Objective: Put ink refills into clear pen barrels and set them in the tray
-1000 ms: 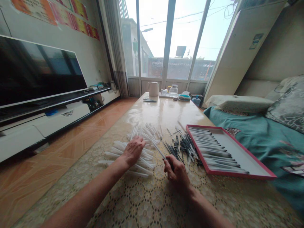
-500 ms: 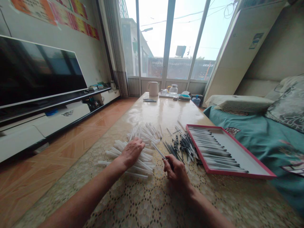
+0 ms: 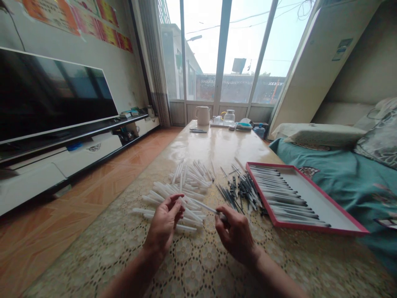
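Note:
My left hand (image 3: 166, 221) is closed in a pinch over the near side of a pile of white plastic tubes (image 3: 169, 190). A white tube (image 3: 181, 178) rises from its fingertips. My right hand (image 3: 234, 231) grips the dark end of a thin, pale rod (image 3: 203, 205), whose far tip points left toward my left fingers. Right of the tubes lies a heap of dark slender sticks with black ends (image 3: 245, 188). Beyond it, a red-rimmed tray (image 3: 338, 213) holds a row of pale sticks with dark tips (image 3: 288, 198).
A flower-patterned cover (image 3: 192, 260) lies on the long table. At its far end stand a beige jug (image 3: 202, 116) and a glass pot (image 3: 229, 117). A teal-covered sofa (image 3: 297, 153) runs along the right, and a television (image 3: 56, 95) stands at left.
My left hand has pulled back from the pile and turned, with a white tube now in its fingertips. The rod in my right hand has tipped lower, toward the left hand.

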{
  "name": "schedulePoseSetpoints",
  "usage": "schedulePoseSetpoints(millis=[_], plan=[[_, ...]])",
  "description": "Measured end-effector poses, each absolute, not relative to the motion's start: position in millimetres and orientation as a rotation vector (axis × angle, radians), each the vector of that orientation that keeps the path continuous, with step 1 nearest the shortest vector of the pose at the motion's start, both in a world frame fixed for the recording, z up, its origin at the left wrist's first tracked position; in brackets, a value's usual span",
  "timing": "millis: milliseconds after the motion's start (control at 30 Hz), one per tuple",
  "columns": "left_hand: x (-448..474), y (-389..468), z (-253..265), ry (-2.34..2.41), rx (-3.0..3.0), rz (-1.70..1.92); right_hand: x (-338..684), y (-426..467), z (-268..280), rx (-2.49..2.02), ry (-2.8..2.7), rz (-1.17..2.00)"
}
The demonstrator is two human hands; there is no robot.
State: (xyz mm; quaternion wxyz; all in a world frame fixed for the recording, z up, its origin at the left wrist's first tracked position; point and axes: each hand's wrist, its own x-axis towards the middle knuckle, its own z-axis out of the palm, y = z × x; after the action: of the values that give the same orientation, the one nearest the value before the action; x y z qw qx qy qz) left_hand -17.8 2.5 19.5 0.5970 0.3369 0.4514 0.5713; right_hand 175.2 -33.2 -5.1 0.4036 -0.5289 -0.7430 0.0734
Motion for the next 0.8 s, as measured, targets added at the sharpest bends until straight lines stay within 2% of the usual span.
schedulePoseSetpoints(millis=[500,800], plan=[[-12.4,-1.6,10.1,1.039,0.756,1.328,172.9,-36.3,1.7,-1.357,-2.033,0.083],[-17.6,0.1,9.6,1.013,0.874,1.248,178.1,-35.1,-2.5,-1.295,-2.079,0.124]])
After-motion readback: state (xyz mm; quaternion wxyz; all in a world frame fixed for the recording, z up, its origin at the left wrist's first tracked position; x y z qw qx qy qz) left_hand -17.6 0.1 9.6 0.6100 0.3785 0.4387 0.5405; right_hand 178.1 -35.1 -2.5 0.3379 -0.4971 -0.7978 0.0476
